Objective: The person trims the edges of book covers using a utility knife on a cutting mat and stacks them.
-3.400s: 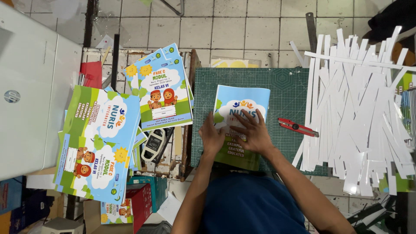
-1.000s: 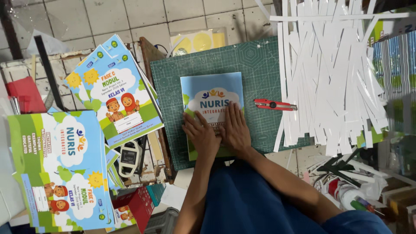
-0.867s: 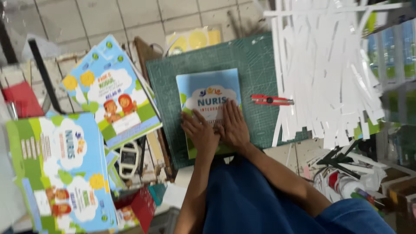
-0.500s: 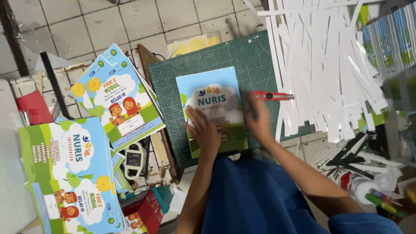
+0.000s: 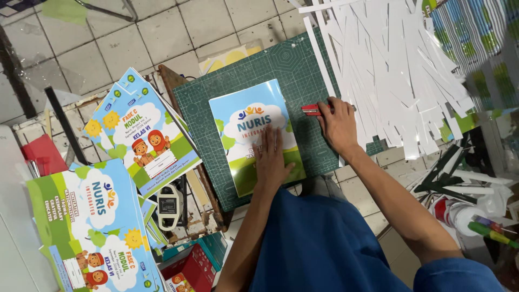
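here, far left, stacks of blue-and-green printed booklets (image 5: 86,216). then a dark green gridded cutting mat (image 5: 200,113) bearing a glossy blue-and-green booklet (image 5: 246,121), long axis running away from the body, pinned under the flat, spread left hand (image 5: 272,157). just right of it, the right hand (image 5: 339,125) closing over a red utility knife (image 5: 312,108) lying crosswise. beyond, heaped white paper strips (image 5: 389,59).

One booklet (image 5: 254,135) lying on one cutting mat (image 5: 259,70); one red cutter (image 5: 312,109); two hands showing; paper strips (image 5: 389,65) piling up (too many to count, approx. dozens).
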